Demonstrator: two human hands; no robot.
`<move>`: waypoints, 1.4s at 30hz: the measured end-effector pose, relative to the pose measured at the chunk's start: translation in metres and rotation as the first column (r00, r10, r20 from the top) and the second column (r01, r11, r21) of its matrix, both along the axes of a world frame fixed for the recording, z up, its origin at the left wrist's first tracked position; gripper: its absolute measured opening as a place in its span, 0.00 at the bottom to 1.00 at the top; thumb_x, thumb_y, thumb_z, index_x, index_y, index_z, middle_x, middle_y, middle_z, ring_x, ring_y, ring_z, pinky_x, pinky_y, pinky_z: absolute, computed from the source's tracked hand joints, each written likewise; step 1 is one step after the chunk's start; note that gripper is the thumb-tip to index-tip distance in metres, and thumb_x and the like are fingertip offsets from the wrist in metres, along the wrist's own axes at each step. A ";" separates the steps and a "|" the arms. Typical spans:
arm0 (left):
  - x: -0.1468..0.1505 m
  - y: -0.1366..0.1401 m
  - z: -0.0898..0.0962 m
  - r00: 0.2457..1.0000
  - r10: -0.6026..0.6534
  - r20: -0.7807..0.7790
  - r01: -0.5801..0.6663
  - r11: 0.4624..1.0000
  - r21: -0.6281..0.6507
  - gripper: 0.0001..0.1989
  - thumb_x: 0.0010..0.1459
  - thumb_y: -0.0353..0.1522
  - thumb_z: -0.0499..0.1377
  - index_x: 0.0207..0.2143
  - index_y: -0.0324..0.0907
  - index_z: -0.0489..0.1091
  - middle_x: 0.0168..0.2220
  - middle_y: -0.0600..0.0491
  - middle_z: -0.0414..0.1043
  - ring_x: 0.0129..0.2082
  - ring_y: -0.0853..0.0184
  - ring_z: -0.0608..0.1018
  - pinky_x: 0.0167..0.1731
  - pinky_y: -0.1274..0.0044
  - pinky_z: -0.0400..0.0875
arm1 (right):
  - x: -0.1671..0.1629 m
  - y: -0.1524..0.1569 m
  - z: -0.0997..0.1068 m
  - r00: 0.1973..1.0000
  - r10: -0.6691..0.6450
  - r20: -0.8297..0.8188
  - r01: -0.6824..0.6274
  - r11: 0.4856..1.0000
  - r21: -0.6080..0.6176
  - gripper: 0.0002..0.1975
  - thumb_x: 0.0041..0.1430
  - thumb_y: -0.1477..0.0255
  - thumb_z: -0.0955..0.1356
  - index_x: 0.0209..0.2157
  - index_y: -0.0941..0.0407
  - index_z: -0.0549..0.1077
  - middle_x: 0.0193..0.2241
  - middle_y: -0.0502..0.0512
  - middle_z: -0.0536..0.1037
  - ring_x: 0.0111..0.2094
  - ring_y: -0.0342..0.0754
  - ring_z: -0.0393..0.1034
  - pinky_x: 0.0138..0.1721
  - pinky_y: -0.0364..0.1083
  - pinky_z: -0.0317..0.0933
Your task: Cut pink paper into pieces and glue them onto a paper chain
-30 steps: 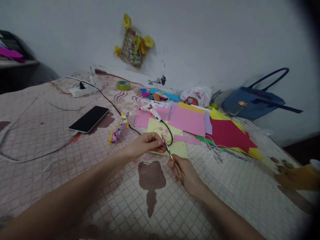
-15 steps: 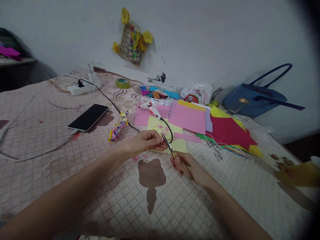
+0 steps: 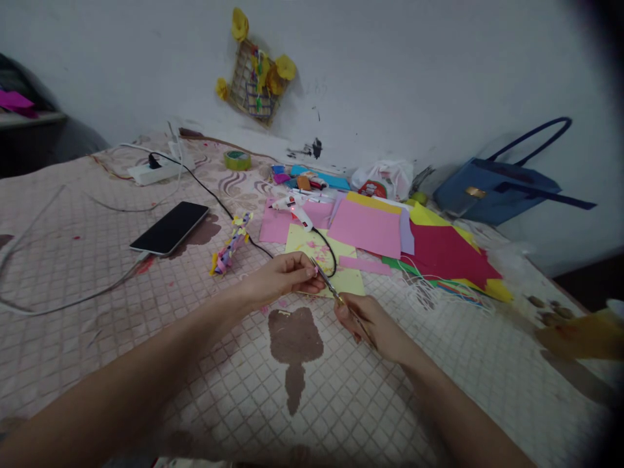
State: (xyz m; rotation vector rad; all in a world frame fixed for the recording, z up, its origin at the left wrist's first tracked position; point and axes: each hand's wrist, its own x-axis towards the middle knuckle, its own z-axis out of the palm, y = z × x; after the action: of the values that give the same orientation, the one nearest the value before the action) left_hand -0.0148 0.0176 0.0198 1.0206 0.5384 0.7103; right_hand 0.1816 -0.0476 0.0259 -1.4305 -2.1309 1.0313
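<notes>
Pointing toward the left hand [image 3: 287,278] in the head view, the scissors [image 3: 333,290] are gripped in the fingers of the right hand [image 3: 365,318], above the table [image 3: 219,390]. A small pink scrap [image 3: 316,270] is pinched between the left fingers, near the blade tips; whether it is touched by them cannot be told. Beyond, a yellow sheet [image 3: 351,284] is strewn with bits, and a glue gun [image 3: 298,214] is laid just behind.

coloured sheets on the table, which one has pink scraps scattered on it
The pale yellow sheet partly behind the left hand; only it bears pink scraps.
</notes>
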 end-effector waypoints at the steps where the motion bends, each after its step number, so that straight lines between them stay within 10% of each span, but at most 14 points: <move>1: 0.000 0.000 -0.001 1.000 0.004 0.006 -0.004 1.000 0.001 0.12 0.48 0.34 0.63 0.28 0.36 0.64 0.30 0.51 0.73 0.31 0.72 0.75 0.37 0.77 0.68 | 0.000 0.000 0.000 1.000 0.000 -0.002 0.000 1.000 0.001 0.22 0.59 0.54 0.56 0.20 0.56 0.57 0.15 0.46 0.61 0.19 0.40 0.54 0.20 0.41 0.47; 42: 0.005 -0.005 -0.005 1.000 0.013 0.024 -0.014 0.999 0.035 0.09 0.53 0.31 0.59 0.28 0.36 0.61 0.31 0.50 0.71 0.33 0.70 0.74 0.36 0.76 0.67 | 0.005 0.003 0.001 0.998 0.005 0.060 -0.008 0.999 0.045 0.21 0.60 0.58 0.56 0.20 0.56 0.58 0.14 0.46 0.61 0.18 0.40 0.54 0.20 0.40 0.48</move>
State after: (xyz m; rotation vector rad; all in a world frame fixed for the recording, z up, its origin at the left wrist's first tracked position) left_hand -0.0100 0.0126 0.0144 1.0406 0.5144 0.7451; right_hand 0.1864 -0.0450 0.0266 -1.4510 -2.1876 0.9476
